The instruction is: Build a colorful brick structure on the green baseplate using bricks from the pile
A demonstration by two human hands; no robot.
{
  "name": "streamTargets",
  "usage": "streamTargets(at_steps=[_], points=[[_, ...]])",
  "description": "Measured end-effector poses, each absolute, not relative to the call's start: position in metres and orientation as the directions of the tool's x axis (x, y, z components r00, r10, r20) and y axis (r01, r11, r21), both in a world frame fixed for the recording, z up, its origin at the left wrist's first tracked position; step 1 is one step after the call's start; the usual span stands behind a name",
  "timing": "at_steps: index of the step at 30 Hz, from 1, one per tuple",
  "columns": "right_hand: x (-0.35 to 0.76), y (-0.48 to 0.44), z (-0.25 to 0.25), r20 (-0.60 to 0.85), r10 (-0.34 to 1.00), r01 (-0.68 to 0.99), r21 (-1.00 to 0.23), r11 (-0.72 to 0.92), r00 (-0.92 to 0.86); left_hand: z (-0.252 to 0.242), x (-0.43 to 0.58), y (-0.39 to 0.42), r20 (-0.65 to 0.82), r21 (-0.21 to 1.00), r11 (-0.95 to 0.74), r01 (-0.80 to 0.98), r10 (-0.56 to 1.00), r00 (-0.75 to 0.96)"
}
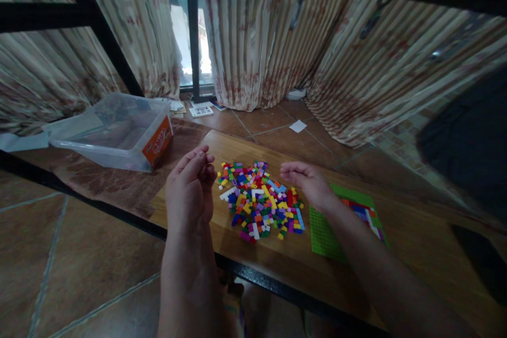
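My left hand is raised at the left side of a pile of small building bricks in many colours. Its fingers are curled and the thumb meets the index finger; whatever might be between them is too small to make out. Over the pile's right edge is my right hand, its fingers stretched out to the left, with no brick visible in it. Partly under my right forearm lies a green baseplate. Red, blue, white and other bricks are set on its upper right part, some hidden by the arm.
A clear plastic tub with an orange label stands on a brown cloth at the left of the wooden table. A dark flat object lies at the right. Striped curtains hang behind; a paper lies on the floor.
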State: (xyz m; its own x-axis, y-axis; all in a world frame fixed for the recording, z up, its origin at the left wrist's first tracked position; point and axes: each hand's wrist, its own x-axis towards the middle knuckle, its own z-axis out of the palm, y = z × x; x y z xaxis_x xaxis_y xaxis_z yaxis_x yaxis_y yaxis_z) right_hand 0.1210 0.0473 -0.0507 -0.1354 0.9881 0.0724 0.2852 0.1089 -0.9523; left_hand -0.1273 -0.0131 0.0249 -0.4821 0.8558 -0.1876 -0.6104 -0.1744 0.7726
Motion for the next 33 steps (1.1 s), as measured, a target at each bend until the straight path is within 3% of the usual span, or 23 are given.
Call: streamTargets(at_steps=[3, 7, 10, 19, 22, 27, 33], points=[[0.134, 0.045, -0.049, 0.121, 0.988, 0.443, -0.884, 0.150, -0.093, 0.025, -0.127, -0.012, -0.187, 0.775, -0.170, -0.609, 0.858, -0.478], [0.131, 0.034, -0.046, 0.103, 0.956, 0.712, -0.646, 0.274, -0.275, 0.022, -0.126, -0.011, -0.162, 0.784, -0.176, -0.595, 0.867, -0.470], [0.121, 0.025, -0.041, 0.078, 0.948, 0.829, -0.467, 0.308, -0.308, 0.022, -0.125, -0.010, -0.158, 0.787, -0.179, -0.591, 0.867, -0.473], [0.104, 0.012, -0.043, 0.137, 0.963, 0.893, -0.363, 0.265, -0.230, 0.029, -0.115, -0.005, -0.209, 0.799, -0.121, -0.589, 0.862, -0.461], [0.106, 0.005, -0.039, 0.210, 0.957, 0.890, -0.370, 0.268, -0.200, 0.029, -0.111, -0.003, -0.199, 0.798, -0.123, -0.591, 0.871, -0.450], [0.123, -0.029, -0.019, 0.420, 0.907, 0.738, -0.617, 0.273, 0.016, 0.030, -0.103, -0.001, -0.154, 0.824, -0.128, -0.553, 0.888, -0.434], [0.147, -0.066, -0.028, 0.400, 0.913, 0.642, -0.723, 0.257, 0.084, 0.036, -0.083, 0.000, -0.219, 0.829, -0.058, -0.556, 0.881, -0.419]])
